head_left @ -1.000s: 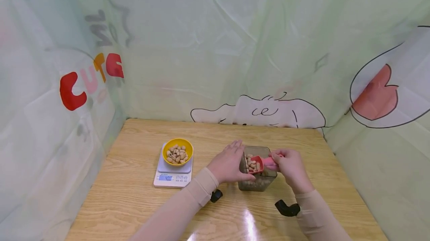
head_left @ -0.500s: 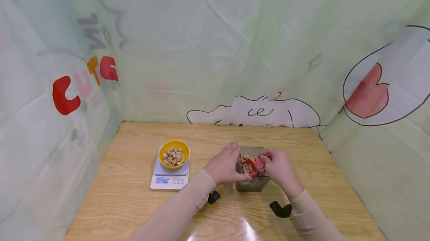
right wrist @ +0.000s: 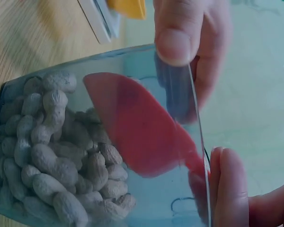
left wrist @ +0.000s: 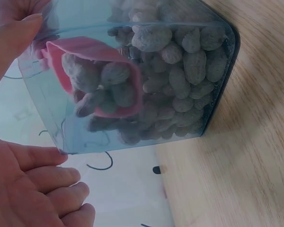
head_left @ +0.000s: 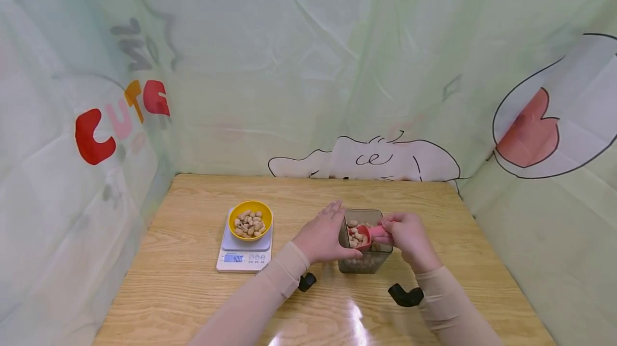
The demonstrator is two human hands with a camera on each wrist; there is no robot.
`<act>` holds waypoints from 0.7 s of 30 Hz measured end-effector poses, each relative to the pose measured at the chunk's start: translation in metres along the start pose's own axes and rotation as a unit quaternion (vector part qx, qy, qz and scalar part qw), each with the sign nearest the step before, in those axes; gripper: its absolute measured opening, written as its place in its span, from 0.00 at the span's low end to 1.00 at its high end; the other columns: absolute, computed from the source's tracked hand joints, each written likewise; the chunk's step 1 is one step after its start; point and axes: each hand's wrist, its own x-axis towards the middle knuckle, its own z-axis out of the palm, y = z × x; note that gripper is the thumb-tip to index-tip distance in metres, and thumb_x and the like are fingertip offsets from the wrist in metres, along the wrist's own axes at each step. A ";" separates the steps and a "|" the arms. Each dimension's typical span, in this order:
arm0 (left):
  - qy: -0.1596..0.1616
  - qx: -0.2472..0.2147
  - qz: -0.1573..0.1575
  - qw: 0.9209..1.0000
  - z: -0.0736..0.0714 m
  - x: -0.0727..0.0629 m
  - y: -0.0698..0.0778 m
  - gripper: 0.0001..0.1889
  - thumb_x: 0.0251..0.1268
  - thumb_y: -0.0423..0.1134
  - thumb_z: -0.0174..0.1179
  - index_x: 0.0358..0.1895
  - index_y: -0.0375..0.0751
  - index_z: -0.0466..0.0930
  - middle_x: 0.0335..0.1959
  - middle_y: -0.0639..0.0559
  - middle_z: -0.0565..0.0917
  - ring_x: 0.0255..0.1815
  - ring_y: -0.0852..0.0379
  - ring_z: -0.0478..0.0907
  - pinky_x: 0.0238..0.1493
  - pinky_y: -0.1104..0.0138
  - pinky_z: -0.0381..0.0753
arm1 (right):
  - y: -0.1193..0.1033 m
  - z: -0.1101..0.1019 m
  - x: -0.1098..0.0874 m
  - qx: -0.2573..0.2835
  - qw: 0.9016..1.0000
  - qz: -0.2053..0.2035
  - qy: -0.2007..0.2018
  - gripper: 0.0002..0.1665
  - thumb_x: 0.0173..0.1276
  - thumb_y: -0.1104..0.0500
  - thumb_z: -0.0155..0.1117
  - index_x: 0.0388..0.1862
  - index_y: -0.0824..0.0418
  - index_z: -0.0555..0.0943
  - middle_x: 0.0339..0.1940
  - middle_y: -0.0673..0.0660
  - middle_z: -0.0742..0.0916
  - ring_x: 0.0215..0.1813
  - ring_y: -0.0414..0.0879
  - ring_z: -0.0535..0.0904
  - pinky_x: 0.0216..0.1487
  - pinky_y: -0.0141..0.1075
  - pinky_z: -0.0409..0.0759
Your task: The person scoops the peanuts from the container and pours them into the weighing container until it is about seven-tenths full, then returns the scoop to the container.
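Note:
A clear, smoky-tinted container (head_left: 363, 265) stands on the table, partly filled with unshelled peanuts (left wrist: 194, 66). My left hand (head_left: 320, 236) grips it at its left side, thumb at the near rim and fingers toward the far corner. My right hand (head_left: 409, 236) holds a red-pink scoop (right wrist: 137, 127) by its handle over the container's right rim. The scoop's bowl is inside the container, above the heap, and the left wrist view shows several peanuts in it. To the left, a yellow bowl (head_left: 250, 206) with peanuts sits on a white kitchen scale (head_left: 243, 264).
The scale's display (head_left: 234, 258) seems to read 40.0. Black bent pieces show by each wrist, one near the right sleeve (head_left: 406, 296) and one beside the left (head_left: 307, 281). A printed curtain (head_left: 231, 94) encloses the wooden table (head_left: 193, 228) at back and sides.
My right hand pushes the scoop leftward into the peanuts, then draws it slightly back right. My left hand keeps its place on the container. The bowl and scale stay put.

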 end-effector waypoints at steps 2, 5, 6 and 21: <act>-0.001 -0.001 -0.003 1.000 0.001 0.000 0.000 0.62 0.60 0.76 0.69 0.87 0.38 0.56 0.90 0.40 0.55 0.91 0.46 0.54 0.87 0.55 0.64 | -0.001 -0.003 -0.001 0.004 1.000 0.000 0.002 0.19 0.85 0.67 0.51 0.62 0.85 0.74 0.31 0.54 0.88 0.30 0.36 0.88 0.37 0.28 0.91; -0.001 -0.002 -0.005 1.000 0.001 0.000 0.000 0.62 0.60 0.76 0.69 0.87 0.39 0.56 0.90 0.41 0.55 0.91 0.46 0.54 0.86 0.54 0.66 | 0.000 -0.004 -0.002 0.000 1.000 -0.005 0.013 0.20 0.86 0.66 0.52 0.63 0.84 0.75 0.32 0.55 0.89 0.31 0.36 0.88 0.38 0.28 0.91; -0.002 -0.002 -0.005 1.000 0.001 0.000 0.000 0.62 0.60 0.76 0.69 0.87 0.38 0.56 0.90 0.41 0.55 0.91 0.46 0.54 0.86 0.54 0.66 | 0.000 -0.003 -0.003 -0.006 1.000 -0.011 0.019 0.19 0.86 0.66 0.52 0.62 0.84 0.76 0.33 0.55 0.89 0.31 0.36 0.89 0.39 0.29 0.91; -0.007 -0.013 -0.005 1.000 -0.001 -0.001 -0.001 0.61 0.62 0.74 0.68 0.87 0.39 0.54 0.90 0.40 0.54 0.91 0.45 0.54 0.86 0.53 0.66 | 0.005 0.018 -0.010 -0.162 0.980 -0.105 0.047 0.14 0.82 0.67 0.56 0.50 0.77 0.86 0.33 0.64 0.91 0.28 0.44 0.90 0.34 0.38 0.93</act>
